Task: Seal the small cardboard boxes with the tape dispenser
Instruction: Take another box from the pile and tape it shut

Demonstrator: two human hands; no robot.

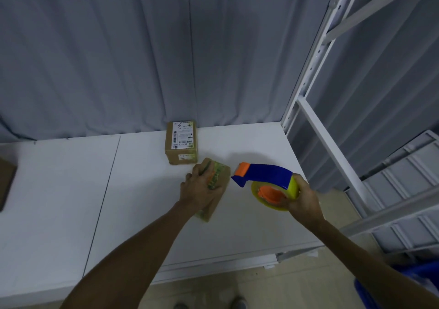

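A brown thing (6, 182) is cut off at the table's (71, 190) nine o'clock edge. The left hand (200, 187) presses flat on a small box (222, 178), hiding its top; a labelled box (181, 142) stands at eleven o'clock. At three o'clock, the right hand (304, 199) grips the tape dispenser (266, 174).

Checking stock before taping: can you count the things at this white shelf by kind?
Small cardboard boxes: 2 (labelled box, green-taped box under left hand)
Tape dispenser: 1, held by right hand
Brown cardboard item cut off at left edge: 1
Total: 4
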